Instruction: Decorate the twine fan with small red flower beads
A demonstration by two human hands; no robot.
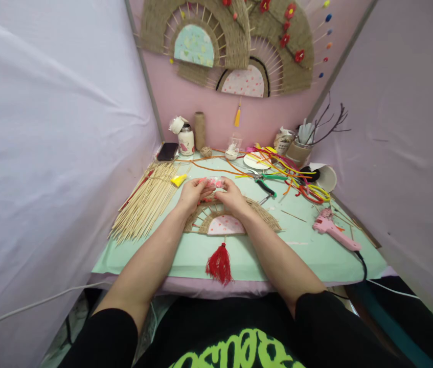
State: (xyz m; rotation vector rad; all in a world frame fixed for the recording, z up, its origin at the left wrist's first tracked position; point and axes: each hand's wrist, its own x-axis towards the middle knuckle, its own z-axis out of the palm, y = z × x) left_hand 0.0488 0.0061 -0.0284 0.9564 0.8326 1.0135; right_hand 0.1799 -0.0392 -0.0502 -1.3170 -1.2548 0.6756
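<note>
Between my two hands is a small clear packet with pink bits in it (216, 182). My left hand (195, 194) pinches its left side, and my right hand (232, 195) grips its right side. Both hands are above a twine-wound fan (262, 213) lying flat on the table, and they cover part of its upper middle. The fan has a white half-round centre with pink spots (226, 225). A red tassel (220, 265) hangs from its lower edge toward the table's front. Exactly what the packet contains is too small to tell.
Thin bamboo sticks (145, 204) lie left, beside a yellow tube (179, 180). Green-handled pliers (264, 179), coloured pipe cleaners (277, 162) and a pink glue gun (335, 230) with a cord are right. Behind stand a bottle (186, 140) and a can with twigs (299, 152).
</note>
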